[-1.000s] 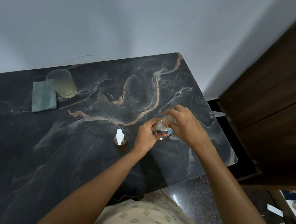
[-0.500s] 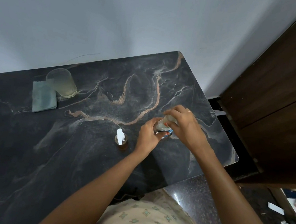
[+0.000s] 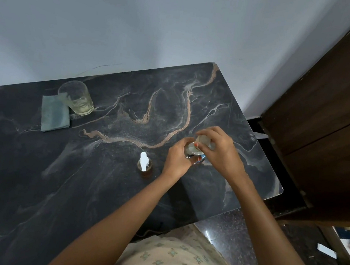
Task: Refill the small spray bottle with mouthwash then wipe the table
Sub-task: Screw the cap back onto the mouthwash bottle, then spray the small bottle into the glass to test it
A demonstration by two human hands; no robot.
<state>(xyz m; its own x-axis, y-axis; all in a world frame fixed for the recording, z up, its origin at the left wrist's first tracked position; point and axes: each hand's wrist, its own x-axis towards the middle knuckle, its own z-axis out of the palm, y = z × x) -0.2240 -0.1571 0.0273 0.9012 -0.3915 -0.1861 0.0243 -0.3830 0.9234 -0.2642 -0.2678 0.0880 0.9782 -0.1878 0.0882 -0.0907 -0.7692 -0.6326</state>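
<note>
A small spray bottle with a white nozzle and amber body stands upright on the dark marble table. Just right of it, both hands hold a clear mouthwash bottle that stands near the table's right edge. My left hand wraps around its body from the left. My right hand grips its pale cap from above and from the right. My fingers hide most of the bottle.
A drinking glass with a little yellowish liquid stands at the back left, touching a folded grey-green cloth. A dark wooden cabinet rises close beside the table's right edge. The wall runs behind the table.
My right hand has shifted slightly on the cap and looks blurred. The left hand, the mouthwash bottle and the spray bottle stay where they were.
</note>
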